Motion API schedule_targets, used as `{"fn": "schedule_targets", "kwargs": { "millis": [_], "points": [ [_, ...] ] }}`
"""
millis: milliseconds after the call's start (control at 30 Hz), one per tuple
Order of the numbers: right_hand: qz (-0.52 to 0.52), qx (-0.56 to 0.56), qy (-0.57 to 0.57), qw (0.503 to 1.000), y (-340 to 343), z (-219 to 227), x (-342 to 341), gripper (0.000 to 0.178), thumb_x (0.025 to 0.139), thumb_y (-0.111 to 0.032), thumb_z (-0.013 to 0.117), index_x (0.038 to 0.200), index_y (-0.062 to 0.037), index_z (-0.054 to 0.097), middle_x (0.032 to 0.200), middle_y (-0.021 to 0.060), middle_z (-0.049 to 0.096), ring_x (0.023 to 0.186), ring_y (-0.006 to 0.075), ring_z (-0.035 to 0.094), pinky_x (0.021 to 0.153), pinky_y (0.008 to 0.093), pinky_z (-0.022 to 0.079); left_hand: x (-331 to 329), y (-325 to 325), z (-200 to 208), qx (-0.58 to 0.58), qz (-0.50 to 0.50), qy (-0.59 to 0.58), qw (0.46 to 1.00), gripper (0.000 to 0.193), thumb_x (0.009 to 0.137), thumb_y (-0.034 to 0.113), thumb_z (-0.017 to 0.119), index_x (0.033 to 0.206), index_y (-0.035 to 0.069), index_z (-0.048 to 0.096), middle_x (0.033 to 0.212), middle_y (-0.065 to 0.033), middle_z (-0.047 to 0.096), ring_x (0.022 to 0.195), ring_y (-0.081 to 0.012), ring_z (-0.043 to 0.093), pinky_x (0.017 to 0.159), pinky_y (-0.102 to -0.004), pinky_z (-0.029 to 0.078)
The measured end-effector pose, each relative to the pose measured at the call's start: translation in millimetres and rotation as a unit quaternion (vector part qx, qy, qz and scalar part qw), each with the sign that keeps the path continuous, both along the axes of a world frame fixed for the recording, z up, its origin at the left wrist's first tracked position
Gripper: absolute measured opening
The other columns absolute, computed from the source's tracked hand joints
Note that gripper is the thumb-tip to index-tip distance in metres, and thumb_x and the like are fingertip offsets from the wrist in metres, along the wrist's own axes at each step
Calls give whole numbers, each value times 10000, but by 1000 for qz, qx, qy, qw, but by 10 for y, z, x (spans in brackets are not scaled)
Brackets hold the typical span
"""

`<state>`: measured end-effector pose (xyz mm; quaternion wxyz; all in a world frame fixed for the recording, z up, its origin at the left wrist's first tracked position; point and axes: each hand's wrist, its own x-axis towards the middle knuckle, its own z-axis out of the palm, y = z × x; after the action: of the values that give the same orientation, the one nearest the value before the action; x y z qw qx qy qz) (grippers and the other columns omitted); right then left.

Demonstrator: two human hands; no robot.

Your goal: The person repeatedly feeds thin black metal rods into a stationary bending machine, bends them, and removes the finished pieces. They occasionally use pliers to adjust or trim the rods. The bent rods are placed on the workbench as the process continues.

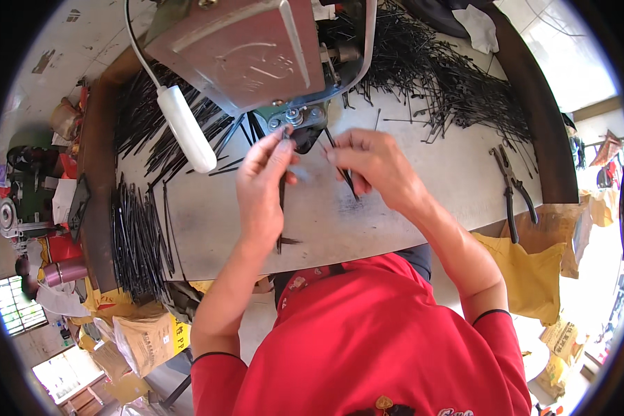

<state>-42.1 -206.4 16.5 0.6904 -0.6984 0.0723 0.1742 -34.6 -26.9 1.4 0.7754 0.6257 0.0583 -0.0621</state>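
Black rods (281, 201) were pinched in the left hand (260, 191) and right hand (381, 165) — apparently for control — while a bundle (136, 236) lay leftward, presumably for reach.

L blk rod (282, 197), approx vert, R blk rod (350, 184), tilted

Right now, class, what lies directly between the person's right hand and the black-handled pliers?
In the head view, the stretch between the right hand and the black-handled pliers is bare grey tabletop.
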Motion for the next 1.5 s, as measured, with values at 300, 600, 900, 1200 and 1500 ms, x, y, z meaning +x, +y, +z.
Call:
{"fn": "schedule_targets", "kwargs": {
  "millis": [300, 600, 900, 1200, 1500],
  "points": [
    [-57, 117, -37, 991, 330, -233, 338, 186, 833, -179, 598, 870, 3, 597, 620, 40, 585, 415, 80, 510, 366, 216, 356, 330, -33, -165, -56, 14, -16, 998, 214, 870, 39, 622, 1073, 3, 570, 832, -14, 612, 687, -72, 578, 585, -193, 462],
    [-73, 107, -50, 990, 341, -147, 292, 220, 853, -181, 584, 914, 30, 595, 631, 52, 588, 406, 77, 484, 367, 214, 350, 334, -11, -144, -102, 10, 19, 995, 234, 892, 59, 601, 1110, -18, 565, 865, -32, 628, 698, -72, 580, 589, -191, 462],
    [-77, 106, -67, 989, 379, -140, 260, 238, 856, -181, 596, 985, 19, 599, 634, 58, 580, 403, 72, 454, 365, 210, 315, 301, 26, -90, -93, -12, 45, 995, 233, 892, 61, 605, 1109, -18, 573, 877, -37, 635, 697, -69, 580, 592, -185, 459],
    [-89, 96, -46, 990, 372, -144, 243, 205, 843, -154, 588, 930, 32, 584, 636, 41, 584, 428, 66, 476, 388, 218, 358, 284, 0, -119, -110, 7, 36, 993, 238, 886, 64, 616, 1108, -13, 574, 872, -33, 632, 698, -66, 580, 595, -186, 462],
    [-93, 107, -68, 988, 384, -189, 259, 181, 838, -142, 585, 893, 31, 583, 649, 45, 601, 454, 68, 493, 397, 215, 376, 292, -48, -140, -116, 11, 18, 993, 254, 889, 52, 609, 1129, -13, 559, 883, -43, 627, 701, -69, 573, 597, -192, 468]
  ]
}}
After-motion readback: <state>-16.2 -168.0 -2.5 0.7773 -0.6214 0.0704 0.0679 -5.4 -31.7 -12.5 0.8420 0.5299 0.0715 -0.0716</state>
